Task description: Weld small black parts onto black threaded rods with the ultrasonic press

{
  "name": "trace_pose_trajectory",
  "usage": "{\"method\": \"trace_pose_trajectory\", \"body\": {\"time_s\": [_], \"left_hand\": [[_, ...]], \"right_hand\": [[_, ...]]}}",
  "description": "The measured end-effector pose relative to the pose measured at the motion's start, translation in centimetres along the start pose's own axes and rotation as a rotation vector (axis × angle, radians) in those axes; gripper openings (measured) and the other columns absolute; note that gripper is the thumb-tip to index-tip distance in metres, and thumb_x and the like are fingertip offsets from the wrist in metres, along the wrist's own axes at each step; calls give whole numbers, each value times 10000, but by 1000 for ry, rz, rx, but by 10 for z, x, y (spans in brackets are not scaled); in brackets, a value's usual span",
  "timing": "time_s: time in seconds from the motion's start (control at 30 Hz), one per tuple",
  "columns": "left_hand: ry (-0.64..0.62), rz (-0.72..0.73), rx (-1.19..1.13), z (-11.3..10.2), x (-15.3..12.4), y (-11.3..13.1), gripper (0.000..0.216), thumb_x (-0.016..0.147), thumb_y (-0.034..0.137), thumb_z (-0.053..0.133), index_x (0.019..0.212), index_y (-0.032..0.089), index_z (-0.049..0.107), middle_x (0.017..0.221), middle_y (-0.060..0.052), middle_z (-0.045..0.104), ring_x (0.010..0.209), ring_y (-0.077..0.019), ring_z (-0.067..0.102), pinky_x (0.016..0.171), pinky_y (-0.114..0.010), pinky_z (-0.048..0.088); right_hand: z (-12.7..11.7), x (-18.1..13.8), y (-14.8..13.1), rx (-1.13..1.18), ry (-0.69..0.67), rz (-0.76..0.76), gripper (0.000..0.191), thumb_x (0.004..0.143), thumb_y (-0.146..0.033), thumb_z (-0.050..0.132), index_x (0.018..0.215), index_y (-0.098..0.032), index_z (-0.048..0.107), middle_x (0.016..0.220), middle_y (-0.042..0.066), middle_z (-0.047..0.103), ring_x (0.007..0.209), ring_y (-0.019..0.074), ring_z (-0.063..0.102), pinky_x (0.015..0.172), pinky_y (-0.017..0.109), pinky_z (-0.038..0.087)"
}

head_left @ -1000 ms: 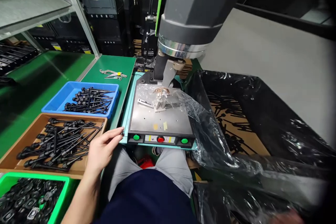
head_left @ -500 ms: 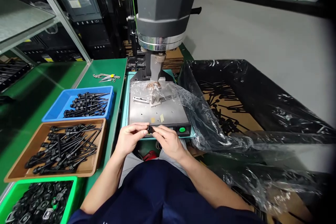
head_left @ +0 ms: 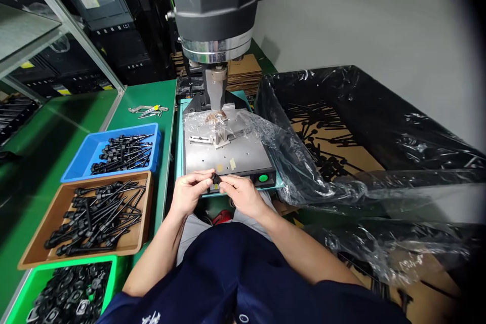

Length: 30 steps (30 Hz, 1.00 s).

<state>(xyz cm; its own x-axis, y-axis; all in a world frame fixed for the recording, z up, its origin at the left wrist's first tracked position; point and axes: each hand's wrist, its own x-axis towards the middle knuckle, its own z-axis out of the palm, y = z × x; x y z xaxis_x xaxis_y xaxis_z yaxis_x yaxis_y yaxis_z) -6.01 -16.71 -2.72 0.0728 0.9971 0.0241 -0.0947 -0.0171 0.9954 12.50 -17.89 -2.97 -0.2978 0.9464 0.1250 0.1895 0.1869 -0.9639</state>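
My left hand [head_left: 189, 193] and my right hand [head_left: 243, 195] meet just in front of the machine's control panel. Between their fingertips they pinch a small black part [head_left: 216, 179]. Its exact shape is too small to tell. Behind the hands lies the machine's metal plate [head_left: 243, 154] with a fixture [head_left: 220, 134] under the grey press head [head_left: 214, 5]. A green button [head_left: 263, 178] shows right of my right hand.
Left on the green bench stand a blue tray [head_left: 81, 164] and a brown tray [head_left: 45, 235] of black rod parts, and a green bin [head_left: 108, 281] of black pieces. A large box lined with black plastic [head_left: 364, 126] stands at the right. Hand tools [head_left: 147, 110] lie behind.
A second ago only my left hand showed, open beside the panel. My right hand has come in, and both now pinch the small black part. The view has shifted right and tilted down.
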Motion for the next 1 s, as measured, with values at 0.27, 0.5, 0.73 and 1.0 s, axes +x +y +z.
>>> {"method": "trace_pose_trajectory", "body": {"time_s": [0.27, 0.5, 0.73, 1.0], "left_hand": [[62, -39, -175, 5, 3, -13, 139, 660, 239, 836, 786, 210, 785, 1004, -94, 760, 990, -268, 701, 977, -440, 500], [-55, -123, -195, 3, 7, -10, 154, 653, 275, 841, 769, 197, 777, 1000, -113, 758, 995, -287, 699, 935, -449, 517], [-85, -55, -99, 1, 11, -12, 104, 696, 290, 811, 732, 205, 765, 957, -96, 763, 1003, -293, 698, 932, -454, 523], [-265, 39, 122, -8, 8, -3, 256, 756, 255, 762, 1012, 251, 769, 1188, -91, 705, 1097, -273, 661, 938, -424, 543]], "right_hand": [[2, 3, 4, 450, -154, 234, 408, 869, -525, 567, 669, -170, 555, 514, -63, 382, 430, 63, 277, 432, 229, 184], [-3, 4, 6, 836, -299, 464, 392, 794, -501, 715, 743, -131, 595, 574, -55, 442, 414, 17, 234, 402, 184, 106], [-2, 3, 11, 1098, -346, 610, 340, 771, -407, 772, 872, -112, 637, 649, -42, 467, 433, 5, 253, 407, 156, 120], [5, -2, 10, 917, -155, 471, 449, 738, -533, 765, 708, -136, 557, 610, -40, 498, 415, 7, 262, 389, 167, 127]]}}
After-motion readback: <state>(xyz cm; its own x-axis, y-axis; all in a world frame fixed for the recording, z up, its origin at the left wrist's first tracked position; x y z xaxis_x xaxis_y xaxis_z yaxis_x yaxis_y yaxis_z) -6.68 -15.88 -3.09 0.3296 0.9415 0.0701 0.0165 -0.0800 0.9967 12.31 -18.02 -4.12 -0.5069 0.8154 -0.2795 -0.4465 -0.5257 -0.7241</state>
